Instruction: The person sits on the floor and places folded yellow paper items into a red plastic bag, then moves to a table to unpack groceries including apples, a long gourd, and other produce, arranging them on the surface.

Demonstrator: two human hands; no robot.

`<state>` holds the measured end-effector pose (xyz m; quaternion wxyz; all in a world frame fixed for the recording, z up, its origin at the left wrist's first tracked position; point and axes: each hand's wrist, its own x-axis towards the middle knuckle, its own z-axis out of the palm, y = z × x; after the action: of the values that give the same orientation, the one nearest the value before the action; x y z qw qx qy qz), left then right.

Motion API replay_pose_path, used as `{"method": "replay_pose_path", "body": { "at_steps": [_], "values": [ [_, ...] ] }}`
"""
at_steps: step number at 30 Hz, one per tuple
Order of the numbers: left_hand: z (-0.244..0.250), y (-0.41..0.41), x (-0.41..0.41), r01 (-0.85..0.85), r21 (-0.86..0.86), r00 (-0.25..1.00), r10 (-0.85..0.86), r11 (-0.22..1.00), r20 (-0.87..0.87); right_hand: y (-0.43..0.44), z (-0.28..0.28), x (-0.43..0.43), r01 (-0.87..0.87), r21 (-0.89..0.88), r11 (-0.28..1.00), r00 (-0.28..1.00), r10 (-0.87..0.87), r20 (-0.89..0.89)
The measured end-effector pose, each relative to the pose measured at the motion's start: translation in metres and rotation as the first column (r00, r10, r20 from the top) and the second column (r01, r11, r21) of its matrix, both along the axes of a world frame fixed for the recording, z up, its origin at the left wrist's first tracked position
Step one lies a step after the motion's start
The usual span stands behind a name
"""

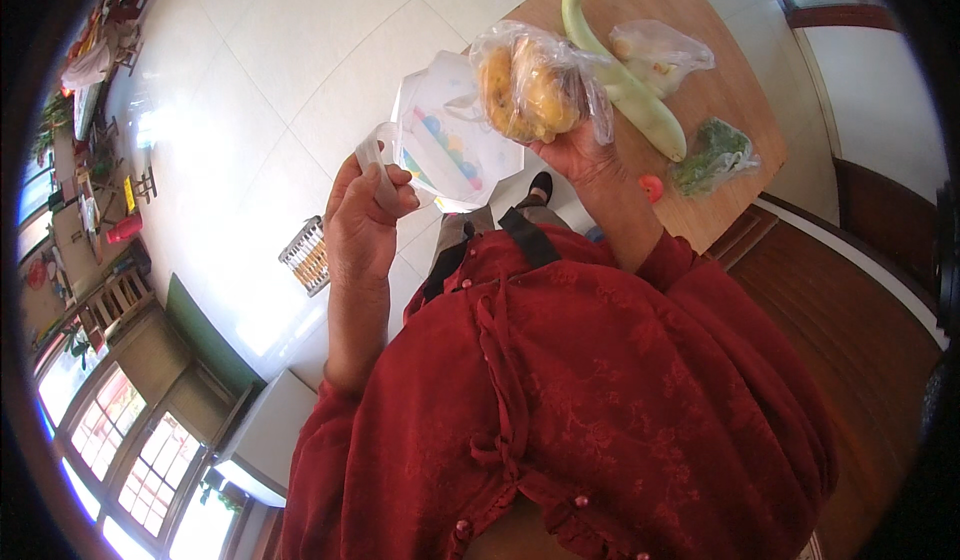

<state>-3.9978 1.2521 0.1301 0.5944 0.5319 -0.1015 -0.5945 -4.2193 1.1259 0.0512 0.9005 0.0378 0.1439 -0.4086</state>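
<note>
In my right hand [581,156] is a clear plastic bag of yellow fruit [529,87], held up from below. My left hand [367,215] grips the translucent handle [384,173] of a white carrier bag [442,140] with a colourful print. That carrier hangs with its mouth towards me, between my hands and above the floor. The yellow fruit is beside its right rim, overlapping it in view; I cannot tell if they touch. What kind of fruit it is stays unclear through the plastic.
On the wooden table [720,102] at right lie a long pale green gourd [637,94], a knotted plastic bag [664,53], bagged leafy greens [712,156] and a red tomato-like item [651,188]. A small slatted stool [306,256] stands on the tiled floor [255,42] at left.
</note>
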Motion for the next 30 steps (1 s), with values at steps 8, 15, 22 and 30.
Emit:
{"method": "replay_pose_path", "body": {
  "at_steps": [8, 15, 22, 30],
  "values": [
    [-0.001, -0.001, -0.013, 0.064, 0.032, 0.967, -0.070, 0.997, 0.244, 0.010, -0.006, -0.003, 0.062, -0.199, 0.978, 0.963, -0.112, -0.247],
    [-0.019, -0.008, -0.025, 0.298, -0.017, 0.949, -0.294, 0.954, 0.114, 0.023, 0.025, 0.002, -0.249, -0.368, 0.896, 0.899, 0.073, -0.431],
    [-0.023, -0.003, -0.033, 0.277, -0.195, 0.957, -0.289, 0.941, -0.035, 0.035, 0.051, 0.023, -0.595, -0.395, 0.700, 0.567, 0.018, -0.823],
    [-0.029, 0.011, -0.034, 0.177, -0.212, 0.967, -0.210, 0.961, -0.143, 0.051, 0.075, 0.035, -0.676, -0.520, 0.523, 0.468, -0.241, -0.850]
  ]
}}
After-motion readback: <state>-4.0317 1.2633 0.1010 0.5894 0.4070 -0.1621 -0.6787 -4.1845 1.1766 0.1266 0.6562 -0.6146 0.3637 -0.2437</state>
